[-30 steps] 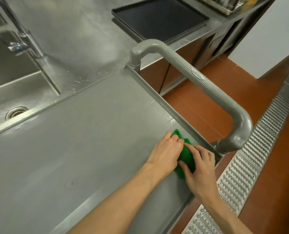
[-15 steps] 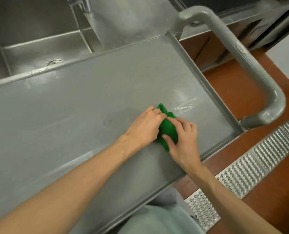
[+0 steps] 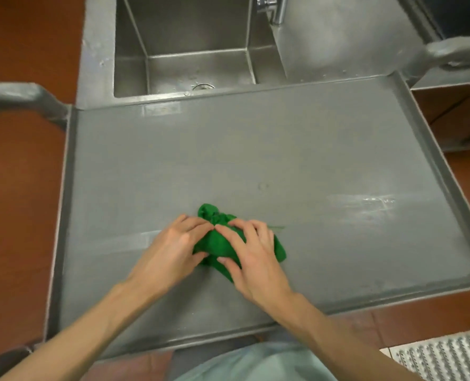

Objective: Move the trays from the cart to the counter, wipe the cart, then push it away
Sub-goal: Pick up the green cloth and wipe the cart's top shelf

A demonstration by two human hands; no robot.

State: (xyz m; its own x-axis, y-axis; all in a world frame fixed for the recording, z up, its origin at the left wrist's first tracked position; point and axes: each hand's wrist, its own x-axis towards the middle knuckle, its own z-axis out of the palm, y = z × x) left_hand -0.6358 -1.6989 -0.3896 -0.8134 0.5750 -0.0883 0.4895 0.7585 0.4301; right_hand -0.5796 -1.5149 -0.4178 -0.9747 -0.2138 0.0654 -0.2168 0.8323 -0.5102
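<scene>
The grey cart top (image 3: pixel 256 149) fills the middle of the view, with a raised rim all round. A crumpled green cloth (image 3: pixel 220 239) lies on it near the front edge. My left hand (image 3: pixel 170 251) presses on the cloth's left side and my right hand (image 3: pixel 251 259) covers its right side, both gripping it against the surface. A faint wet streak (image 3: pixel 365 204) shines on the cart to the right of the cloth. A dark tray (image 3: pixel 459 15) shows only as a corner on the counter at the top right.
A steel sink (image 3: pixel 190 48) with a tap (image 3: pixel 272 8) sits right behind the cart. Grey cart handles stick out at the left (image 3: pixel 22 101) and right (image 3: pixel 453 55). Red tile floor surrounds the cart, and a metal floor grate (image 3: pixel 445 356) lies at the bottom right.
Both hands have slid the green cloth leftward from the cart's right end by the handle to the middle front. The view has swung to face the sink squarely.
</scene>
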